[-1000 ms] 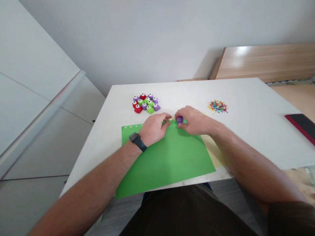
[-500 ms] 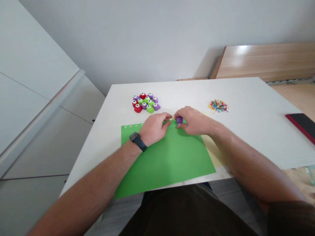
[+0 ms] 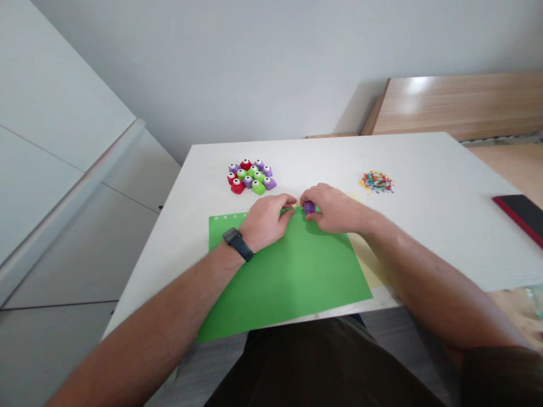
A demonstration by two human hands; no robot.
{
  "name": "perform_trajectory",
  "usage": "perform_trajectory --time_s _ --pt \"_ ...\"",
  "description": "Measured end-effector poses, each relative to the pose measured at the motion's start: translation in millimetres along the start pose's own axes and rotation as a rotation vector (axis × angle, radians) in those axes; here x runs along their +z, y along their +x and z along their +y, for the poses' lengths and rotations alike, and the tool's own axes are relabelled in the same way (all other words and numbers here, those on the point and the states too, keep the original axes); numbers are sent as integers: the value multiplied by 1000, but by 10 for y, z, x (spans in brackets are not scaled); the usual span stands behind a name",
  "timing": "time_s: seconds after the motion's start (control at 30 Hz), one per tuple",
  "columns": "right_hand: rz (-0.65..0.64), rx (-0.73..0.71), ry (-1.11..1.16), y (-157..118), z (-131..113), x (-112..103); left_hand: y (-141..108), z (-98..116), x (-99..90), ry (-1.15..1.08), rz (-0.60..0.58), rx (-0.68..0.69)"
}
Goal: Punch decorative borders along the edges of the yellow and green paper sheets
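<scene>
A sheet of green paper (image 3: 292, 271) lies on the table, with a row of small punched holes showing along the left part of its far edge. My left hand (image 3: 268, 220), a dark watch on its wrist, pinches the paper's far edge near the middle. Just to the right, my right hand (image 3: 331, 208) grips a purple craft punch (image 3: 309, 208) between thumb and fingers, set at that same edge. Whether the paper is inside the punch's slot is hard to see. Pale yellow paper (image 3: 369, 260) shows from under the green sheet on the right.
Several red, green and purple craft punches (image 3: 258, 186) with white tops stand grouped at the back left of the white table (image 3: 424, 226). A heap of coloured paper confetti (image 3: 376, 182) lies at the back right. A dark, red-edged flat object (image 3: 521, 212) sits at the right edge.
Both hands, the green paper and the purple craft punch keep almost the same place. The purple craft punch looks very slightly turned in my right hand.
</scene>
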State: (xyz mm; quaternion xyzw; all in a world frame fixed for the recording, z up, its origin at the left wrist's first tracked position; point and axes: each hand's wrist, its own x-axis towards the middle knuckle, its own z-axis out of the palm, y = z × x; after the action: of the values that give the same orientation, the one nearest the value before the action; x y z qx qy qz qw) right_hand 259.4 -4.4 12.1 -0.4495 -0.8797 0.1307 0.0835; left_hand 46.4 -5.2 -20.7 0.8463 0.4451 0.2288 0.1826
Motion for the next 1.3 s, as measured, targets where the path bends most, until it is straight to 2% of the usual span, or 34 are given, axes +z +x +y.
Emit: perform_trajectory --time_s 0.77,1.1,1.3 --pt "10 22 4 -1 -13 -2 -4 19 -10 -9 16 -12" --pt "-5 17 -57 8 -5 25 54 126 -3 -77 -32 21" --pt "1 -7 -72 10 -19 27 131 121 27 -40 -51 34"
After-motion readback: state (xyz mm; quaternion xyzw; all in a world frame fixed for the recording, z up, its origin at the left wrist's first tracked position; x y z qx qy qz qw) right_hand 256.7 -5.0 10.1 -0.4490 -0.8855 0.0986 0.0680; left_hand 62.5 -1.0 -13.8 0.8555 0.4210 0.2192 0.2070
